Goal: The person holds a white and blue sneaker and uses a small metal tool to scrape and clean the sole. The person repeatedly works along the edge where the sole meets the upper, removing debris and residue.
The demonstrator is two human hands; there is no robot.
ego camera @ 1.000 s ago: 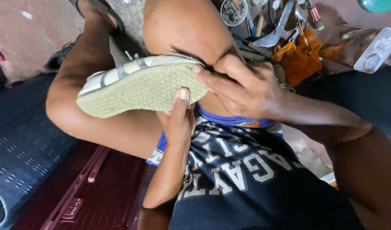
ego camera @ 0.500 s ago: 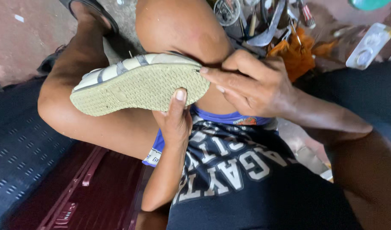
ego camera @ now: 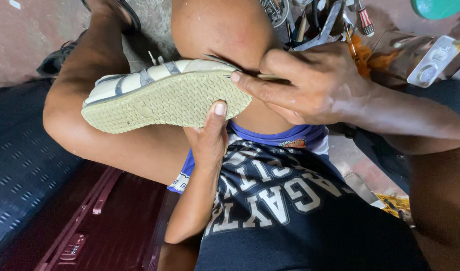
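My left hand (ego camera: 210, 140) grips the pale sandal (ego camera: 165, 98) from below, sole up, thumb pressed on the tread. At three o'clock, my right hand (ego camera: 310, 83) pinches a thin tool at the sole's edge; the seam looks unfinished.

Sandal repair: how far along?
Done: can't tell; no finished seam shows. In hand: the left hand props the sandal sole-up on the knee, while the right hand works a thin tool at its heel edge. Left: unclear; the upper faces away.
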